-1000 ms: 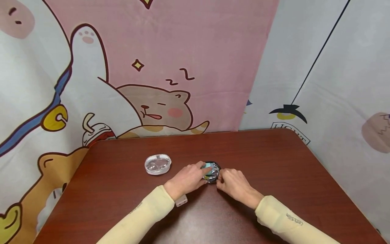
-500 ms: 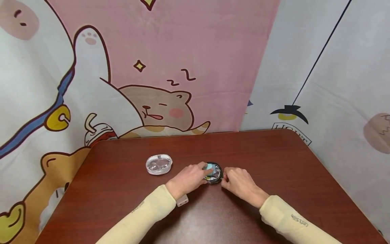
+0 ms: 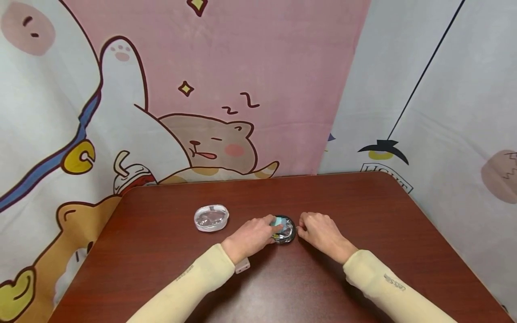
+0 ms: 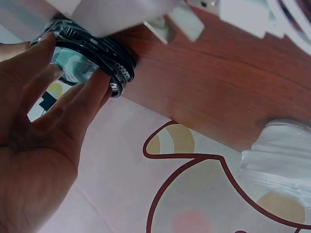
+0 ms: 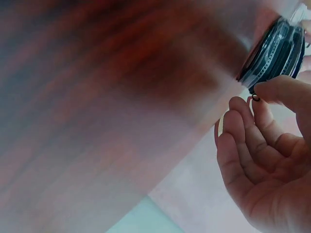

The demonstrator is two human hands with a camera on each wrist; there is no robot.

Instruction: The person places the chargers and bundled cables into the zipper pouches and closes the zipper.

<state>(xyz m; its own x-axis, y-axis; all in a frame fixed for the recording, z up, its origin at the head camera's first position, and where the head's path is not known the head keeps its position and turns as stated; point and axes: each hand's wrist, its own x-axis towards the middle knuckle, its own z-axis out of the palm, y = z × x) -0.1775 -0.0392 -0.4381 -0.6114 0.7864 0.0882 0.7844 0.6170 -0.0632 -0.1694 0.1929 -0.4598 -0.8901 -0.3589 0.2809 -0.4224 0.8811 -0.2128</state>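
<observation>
Pouch [image 3: 287, 232] of clear plastic with black trim, small and oval, sits on the reddish-brown table [image 3: 161, 242] between the person's two hands. From where I stand, something light blue [image 4: 73, 67] shows through its clear face. The left hand [image 3: 249, 236] grips it from the left side, fingers spread around it and one finger laid across the top. The right hand [image 3: 322, 232] is just beside the opposite end, thumb and forefinger pinching a small black ring [image 5: 255, 97] at the pouch's edge, the other fingers bent and gathered side by side. I can't tell how far the zip is drawn.

To the left of the hands, well apart from the pouch, lies a second oval pouch, the white-edged case [image 3: 211, 218], also see-through. A pale block [image 3: 243, 265] with two small dark holes pokes out from under the left wrist, partly hidden. Both arms wear cream sleeves [image 3: 383, 280] with dark lettering, too small to read. Behind the far edge of the table hangs a printed cloth [image 3: 295, 85], pink in the middle, with a sleeping bear [image 3: 220, 143] drawn on it.
</observation>
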